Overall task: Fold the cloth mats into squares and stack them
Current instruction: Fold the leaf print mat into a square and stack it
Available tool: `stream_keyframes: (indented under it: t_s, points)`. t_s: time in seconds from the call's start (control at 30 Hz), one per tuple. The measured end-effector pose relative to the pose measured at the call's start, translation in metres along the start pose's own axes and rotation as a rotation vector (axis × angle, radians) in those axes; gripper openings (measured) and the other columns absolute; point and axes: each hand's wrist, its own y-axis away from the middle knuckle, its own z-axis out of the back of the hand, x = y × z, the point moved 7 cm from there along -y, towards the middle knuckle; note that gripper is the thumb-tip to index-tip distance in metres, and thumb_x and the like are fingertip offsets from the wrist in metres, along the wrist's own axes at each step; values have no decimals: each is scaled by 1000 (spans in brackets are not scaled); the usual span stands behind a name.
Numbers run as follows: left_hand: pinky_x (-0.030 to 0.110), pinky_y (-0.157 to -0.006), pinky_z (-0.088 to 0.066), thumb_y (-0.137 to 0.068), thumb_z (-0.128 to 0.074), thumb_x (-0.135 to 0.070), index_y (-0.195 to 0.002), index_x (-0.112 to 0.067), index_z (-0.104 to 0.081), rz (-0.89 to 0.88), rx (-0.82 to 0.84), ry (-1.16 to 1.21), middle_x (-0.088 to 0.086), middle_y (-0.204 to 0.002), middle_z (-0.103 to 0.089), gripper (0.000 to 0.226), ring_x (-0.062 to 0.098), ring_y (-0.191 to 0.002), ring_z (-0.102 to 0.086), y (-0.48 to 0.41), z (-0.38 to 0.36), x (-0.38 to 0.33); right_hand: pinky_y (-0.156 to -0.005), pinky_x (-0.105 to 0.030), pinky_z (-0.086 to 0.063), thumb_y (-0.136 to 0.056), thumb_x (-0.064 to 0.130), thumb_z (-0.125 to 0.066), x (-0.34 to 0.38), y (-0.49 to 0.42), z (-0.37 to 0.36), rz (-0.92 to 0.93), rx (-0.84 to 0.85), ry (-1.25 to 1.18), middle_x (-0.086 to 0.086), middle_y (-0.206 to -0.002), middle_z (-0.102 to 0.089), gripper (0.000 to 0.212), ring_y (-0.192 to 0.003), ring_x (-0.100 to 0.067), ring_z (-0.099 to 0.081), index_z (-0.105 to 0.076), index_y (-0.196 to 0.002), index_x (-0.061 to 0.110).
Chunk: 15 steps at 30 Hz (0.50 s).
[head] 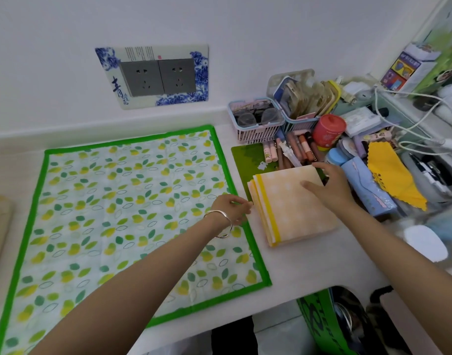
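The right hand (327,185) lies flat, fingers straight, on the folded yellow mat (294,208). The left hand (231,210) curls at the mat's left edge, above the open green mat (117,201). I cannot tell if it holds anything. The pens (296,147) sit just past the right fingers, so a push might knock them or slide the folds apart.

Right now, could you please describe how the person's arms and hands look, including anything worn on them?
The left hand and right hand are ungloved, and no sleeves show along either arm. A thin silver-coloured bangle circles the left wrist, looking like a double loop of wire. No watch, ring or marking is visible on the right.
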Motion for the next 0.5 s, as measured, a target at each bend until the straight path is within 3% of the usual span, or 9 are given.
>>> stream_keyframes:
  t_s: [0.1,0.17,0.3,0.43,0.5]
  points:
    - [30,-71,-54,-85,-67,-26,-91,-19,-62,-157,6,-255,1,-85,-67,11,14,-71,-62,18,29,4,-96,-28,-37,-80,21,-73,49,29,-26,171,63,-34,-3,-126,-49,43,-117,-17,-46,-58,-119,18]
    - [26,-81,-52,-84,-67,-28,-97,-25,-62,-268,23,-514,-3,-94,-65,15,12,-83,-61,36,52,14,-101,-28,-35,-82,24,-72,78,57,-56,265,169,-96,1,-125,-51,36,-117,-10,-45,-60,-116,22]
    - [22,-98,-37,-84,-63,-42,-126,-25,-54,-403,-77,-886,-6,-124,-56,46,12,-116,-49,81,108,49,-104,-22,-30,-84,34,-68,111,122,-125,378,444,-149,12,-133,-45,38,-122,0,-39,-57,-120,31]
    - [23,-106,-20,-74,-37,-67,-139,-21,-41,-436,-126,-1008,2,-141,-46,80,22,-131,-40,121,157,96,-110,-24,-25,-84,41,-67,109,184,-192,421,666,-64,18,-141,-38,45,-130,3,-31,-54,-126,35]
    - [26,-110,-17,-73,-34,-72,-143,-22,-32,-426,-150,-1025,2,-146,-38,87,22,-135,-35,136,174,121,-113,-24,-20,-84,42,-66,108,205,-213,470,712,-7,18,-144,-38,47,-132,5,-26,-54,-128,33]
